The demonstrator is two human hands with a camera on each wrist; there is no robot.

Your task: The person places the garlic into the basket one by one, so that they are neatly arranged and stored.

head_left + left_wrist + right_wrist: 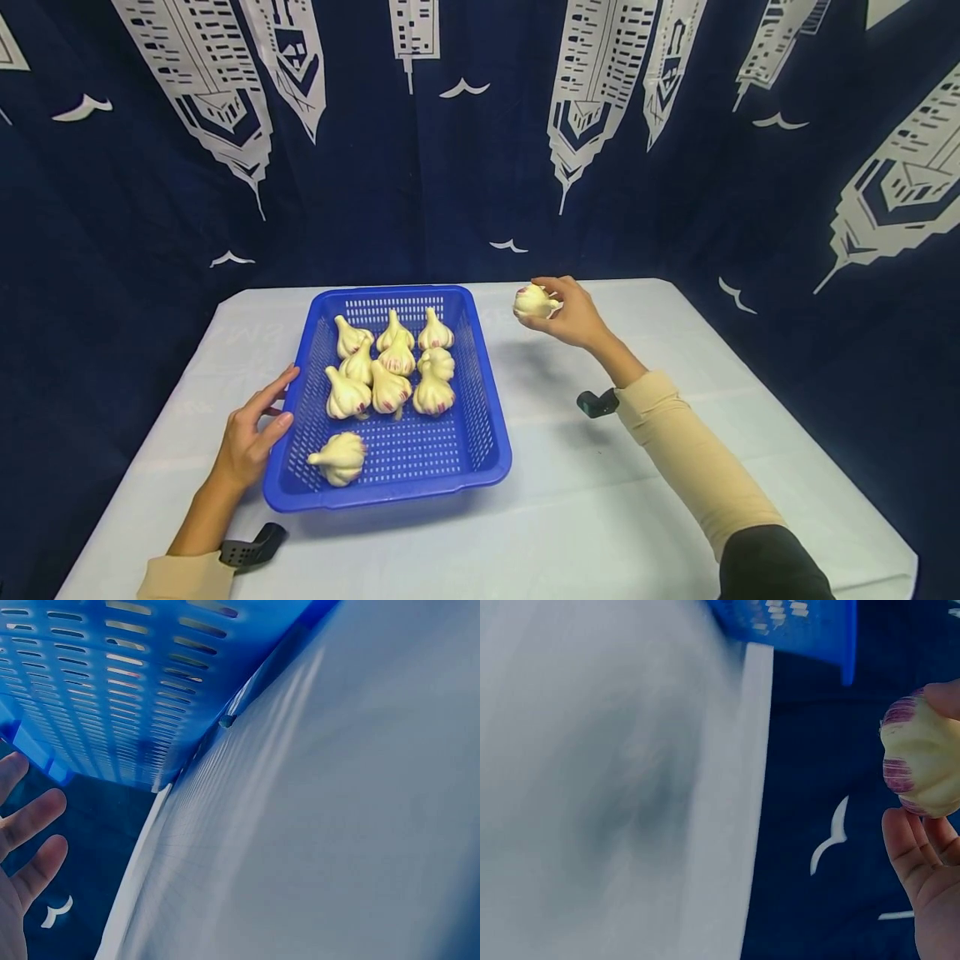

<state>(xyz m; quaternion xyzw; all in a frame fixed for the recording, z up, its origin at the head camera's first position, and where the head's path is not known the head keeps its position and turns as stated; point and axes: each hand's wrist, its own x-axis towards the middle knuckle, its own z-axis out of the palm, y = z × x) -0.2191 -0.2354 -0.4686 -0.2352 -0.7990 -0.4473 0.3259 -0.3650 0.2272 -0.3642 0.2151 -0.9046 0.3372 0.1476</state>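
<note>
A garlic bulb (534,302) with purple streaks is pinched between the thumb and fingers of my right hand (573,315), raised above the table to the right of the basket. In the right wrist view the same garlic bulb (922,761) shows at the right edge. My left hand (251,433) is at the left rim of a blue plastic basket (497,450), its fingers loosely extended and the thumb close to the rim. Several garlic bulbs (390,387) lie grouped in the basket's middle and far part. One single bulb (341,458) rests near its front left corner.
The basket stands on a white-covered table (600,517), left of the middle. Behind the table hangs a dark blue cloth (480,167) printed with white buildings and birds. A dark strap-on device (253,547) sits at my left wrist, another device (597,404) at the right.
</note>
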